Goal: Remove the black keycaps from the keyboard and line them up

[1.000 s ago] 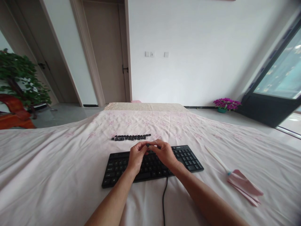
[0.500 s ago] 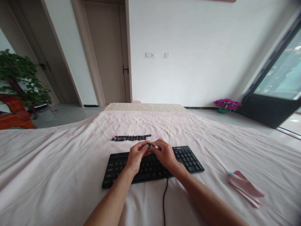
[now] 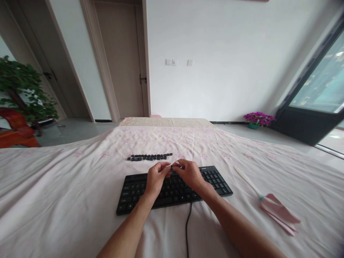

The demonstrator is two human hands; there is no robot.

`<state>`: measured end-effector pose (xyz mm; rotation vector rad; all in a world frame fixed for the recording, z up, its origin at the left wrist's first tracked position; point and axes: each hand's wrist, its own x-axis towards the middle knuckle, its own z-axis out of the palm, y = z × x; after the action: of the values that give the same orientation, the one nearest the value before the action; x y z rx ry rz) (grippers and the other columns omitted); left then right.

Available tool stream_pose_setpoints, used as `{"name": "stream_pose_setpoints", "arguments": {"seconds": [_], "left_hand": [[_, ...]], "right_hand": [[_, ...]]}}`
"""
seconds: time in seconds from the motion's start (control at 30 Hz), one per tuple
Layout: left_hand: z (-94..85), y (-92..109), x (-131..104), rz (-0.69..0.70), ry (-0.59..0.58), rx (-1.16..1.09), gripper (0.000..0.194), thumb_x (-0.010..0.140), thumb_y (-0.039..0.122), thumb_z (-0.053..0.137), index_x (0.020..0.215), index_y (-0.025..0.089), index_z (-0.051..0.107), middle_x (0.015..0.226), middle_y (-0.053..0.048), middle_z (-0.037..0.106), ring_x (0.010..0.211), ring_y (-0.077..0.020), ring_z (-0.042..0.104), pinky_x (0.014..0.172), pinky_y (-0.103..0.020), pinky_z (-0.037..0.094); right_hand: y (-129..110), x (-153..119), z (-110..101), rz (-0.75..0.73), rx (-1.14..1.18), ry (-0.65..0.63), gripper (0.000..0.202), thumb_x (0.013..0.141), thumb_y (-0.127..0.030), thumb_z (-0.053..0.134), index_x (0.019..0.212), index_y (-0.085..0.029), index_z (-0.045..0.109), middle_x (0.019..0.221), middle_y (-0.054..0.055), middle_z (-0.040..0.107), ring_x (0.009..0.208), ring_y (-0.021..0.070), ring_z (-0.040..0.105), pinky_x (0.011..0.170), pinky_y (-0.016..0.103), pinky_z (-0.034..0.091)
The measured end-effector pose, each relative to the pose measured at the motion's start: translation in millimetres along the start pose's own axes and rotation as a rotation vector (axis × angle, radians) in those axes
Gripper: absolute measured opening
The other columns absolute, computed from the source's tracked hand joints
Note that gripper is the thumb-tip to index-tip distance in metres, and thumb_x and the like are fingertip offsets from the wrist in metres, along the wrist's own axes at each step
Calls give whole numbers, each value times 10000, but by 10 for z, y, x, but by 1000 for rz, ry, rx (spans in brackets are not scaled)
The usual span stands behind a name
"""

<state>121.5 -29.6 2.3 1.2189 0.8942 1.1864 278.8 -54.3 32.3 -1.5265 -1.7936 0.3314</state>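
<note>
A black keyboard (image 3: 133,191) lies on the cloth in front of me, both my hands above its upper middle. Between the thumb and fingers of my left hand (image 3: 156,179) is pinched a small dark piece (image 3: 171,167) that looks like a keycap. My right hand (image 3: 191,175) meets it there, its fingers closed round a thin silver two-pronged tool (image 3: 177,163). The fingertips of both hands nearly touch, and they partly hide the piece. Beyond the keyboard, loose black keycaps (image 3: 150,157) are set out in short rows.
A pale pink flowered cloth (image 3: 80,193) covers the surface. The keyboard's cable (image 3: 187,225) runs towards me. To the right lies a white-handled brush-like thing with pink flaps (image 3: 279,211). Purple flowers (image 3: 258,119), a leafy plant (image 3: 23,82) and doors stand farther off.
My right fingers have shifted slightly and the silver tool has turned, so its two prongs now show above the fingertips. My left hand keeps its pinch, and the keyboard stays in place.
</note>
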Motion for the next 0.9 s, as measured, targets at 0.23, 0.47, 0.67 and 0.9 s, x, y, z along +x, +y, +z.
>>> {"name": "stream_pose_setpoints", "arguments": {"seconds": [0.23, 0.47, 0.67, 0.9], "left_hand": [[-19, -10, 4, 27, -39, 1, 458, 702, 453, 706, 1027, 144, 611, 723, -24, 671, 639, -133, 633, 599, -228, 510], [-69, 3, 30, 83, 103, 281, 362, 831, 485, 530, 999, 181, 636, 805, -54, 698, 698, -169, 654, 634, -262, 494], [-169, 6, 55, 131, 119, 756, 196, 858, 315, 517, 917, 234, 685, 912, -29, 725, 829, -173, 653, 718, -246, 444], [-151, 12, 61, 93, 91, 864, 188, 851, 251, 514, 931, 264, 684, 948, 10, 726, 864, -147, 650, 724, -217, 428]], "right_hand": [[1, -5, -21, -102, -55, -47, 141, 802, -283, 606, 863, -236, 724, 808, 15, 707, 723, 170, 629, 634, 241, 421], [97, 293, -88, 30, -202, -47, 130, 763, -333, 649, 839, -275, 737, 715, -1, 705, 664, 174, 628, 588, 248, 397], [285, 733, 116, 162, -377, -118, 168, 734, -300, 656, 871, -278, 750, 813, 19, 728, 776, 192, 641, 614, 245, 392], [436, 920, 358, 252, -399, -180, 186, 753, -314, 633, 898, -287, 748, 874, 13, 726, 830, 187, 639, 651, 236, 401]]}}
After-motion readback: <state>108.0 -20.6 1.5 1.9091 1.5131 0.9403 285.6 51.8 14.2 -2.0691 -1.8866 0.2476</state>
